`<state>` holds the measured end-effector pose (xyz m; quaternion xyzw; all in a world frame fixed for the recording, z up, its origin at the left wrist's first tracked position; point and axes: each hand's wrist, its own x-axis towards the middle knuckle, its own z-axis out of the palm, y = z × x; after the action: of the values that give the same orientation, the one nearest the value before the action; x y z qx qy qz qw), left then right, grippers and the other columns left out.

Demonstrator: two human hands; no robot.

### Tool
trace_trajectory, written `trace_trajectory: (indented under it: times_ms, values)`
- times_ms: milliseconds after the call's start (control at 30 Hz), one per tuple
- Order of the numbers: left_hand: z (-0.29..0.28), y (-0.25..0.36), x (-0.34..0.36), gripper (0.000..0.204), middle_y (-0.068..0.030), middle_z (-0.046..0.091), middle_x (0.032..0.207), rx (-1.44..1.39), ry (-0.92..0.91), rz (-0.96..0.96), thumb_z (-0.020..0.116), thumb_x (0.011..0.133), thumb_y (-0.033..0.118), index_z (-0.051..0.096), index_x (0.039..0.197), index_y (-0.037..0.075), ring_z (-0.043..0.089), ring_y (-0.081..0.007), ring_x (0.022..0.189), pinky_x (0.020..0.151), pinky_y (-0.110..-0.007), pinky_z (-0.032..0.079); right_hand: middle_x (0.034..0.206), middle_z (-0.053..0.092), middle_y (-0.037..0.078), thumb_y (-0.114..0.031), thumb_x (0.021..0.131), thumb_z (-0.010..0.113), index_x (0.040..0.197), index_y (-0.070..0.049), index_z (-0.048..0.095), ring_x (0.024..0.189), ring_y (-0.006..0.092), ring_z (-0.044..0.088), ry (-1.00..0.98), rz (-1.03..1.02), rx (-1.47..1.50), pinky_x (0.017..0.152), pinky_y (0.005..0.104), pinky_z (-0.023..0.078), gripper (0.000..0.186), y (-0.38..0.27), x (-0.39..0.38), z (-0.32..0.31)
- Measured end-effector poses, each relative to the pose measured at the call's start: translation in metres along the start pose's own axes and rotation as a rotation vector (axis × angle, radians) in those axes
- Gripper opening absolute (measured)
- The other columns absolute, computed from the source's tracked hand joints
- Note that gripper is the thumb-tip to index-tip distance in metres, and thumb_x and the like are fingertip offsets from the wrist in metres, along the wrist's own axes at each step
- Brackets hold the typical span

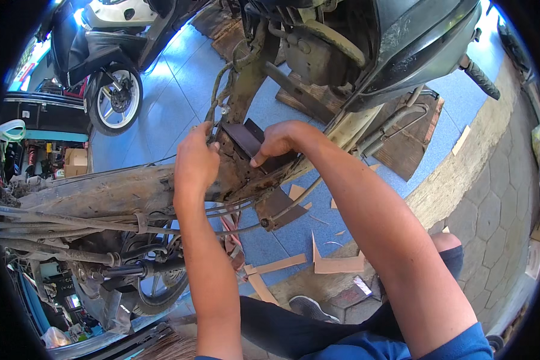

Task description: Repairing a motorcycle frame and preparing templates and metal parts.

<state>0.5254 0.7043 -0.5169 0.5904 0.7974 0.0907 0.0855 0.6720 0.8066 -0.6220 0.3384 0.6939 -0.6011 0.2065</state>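
Head view: right hand (277,141) presses dark flat plate (249,139), long axis toward upper-left; left hand (195,161) grips rusty frame (120,189).

**What the view keeps back**

The left hand (196,161) covers the rusty frame (234,174) beneath it, and its fingertips vanish behind the cables (219,99). The right hand (280,141) hides part of the dark plate (246,139); whether it grips or only presses is unclear. The scooter (111,54) behind is cut off at the top. The shelf clutter (54,159) on the left is too small to make out.
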Motion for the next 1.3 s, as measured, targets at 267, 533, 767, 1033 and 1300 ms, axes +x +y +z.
trace_trajectory:
  times_ms: [267, 533, 767, 1033, 1300]
  values:
    - [-0.001, 0.0, -0.002, 0.04, -0.0259, 0.064, 0.125, -0.132, -0.008, -0.022, 0.06, 0.091, 0.004, 0.059, 0.13, -0.002, 0.058, -0.04, 0.122, 0.103, -0.045, 0.045, 0.121, 0.068, 0.019, -0.054, 0.074, 0.084, 0.123, 0.007, 0.066, 0.104, 0.0314, 0.065, 0.154, 0.015, 0.071, 0.091, 0.0438, 0.051, 0.08, 0.001, -0.004, 0.004]
    - [0.005, 0.001, 0.003, 0.048, -0.0298, 0.064, 0.12, 0.004, -0.024, 0.003, 0.065, 0.091, 0.011, 0.053, 0.135, -0.004, 0.059, -0.0437, 0.117, 0.101, -0.046, 0.046, 0.118, 0.068, 0.019, -0.069, 0.073, 0.077, 0.118, 0.007, 0.067, 0.104, 0.0321, 0.065, 0.15, -0.034, -0.102, 0.087, 0.0451, 0.052, 0.09, 0.003, -0.001, 0.003]
    - [0.045, 0.004, 0.027, 0.093, -0.0308, 0.052, 0.136, 0.11, -0.113, -0.191, 0.09, 0.07, 0.021, 0.038, 0.144, -0.003, 0.053, -0.046, 0.126, 0.104, -0.048, 0.046, 0.123, 0.066, 0.019, -0.069, 0.071, 0.079, 0.12, 0.008, 0.066, 0.105, 0.0337, 0.066, 0.163, -0.045, -0.125, 0.087, 0.0453, 0.053, 0.093, -0.002, -0.004, 0.004]
    - [0.044, 0.005, 0.026, 0.083, -0.0293, 0.057, 0.13, 0.143, -0.063, -0.129, 0.088, 0.072, 0.019, 0.046, 0.141, 0.0, 0.056, -0.0436, 0.122, 0.102, -0.047, 0.046, 0.129, 0.064, 0.021, -0.052, 0.079, 0.078, 0.128, 0.002, 0.064, 0.11, 0.0357, 0.065, 0.27, 0.058, 0.024, 0.088, 0.0484, 0.053, 0.073, 0.012, 0.016, -0.008]
    - [0.017, 0.0, 0.017, 0.05, -0.021, 0.065, 0.122, -0.434, 0.166, -0.168, 0.069, 0.087, 0.006, 0.055, 0.134, -0.002, 0.067, -0.0285, 0.101, 0.089, -0.037, 0.053, 0.12, 0.066, 0.026, -0.006, 0.075, 0.057, 0.11, -0.001, 0.073, 0.118, 0.0375, 0.064, 0.702, 0.113, -0.008, 0.09, 0.043, 0.055, 0.038, 0.006, -0.021, -0.024]
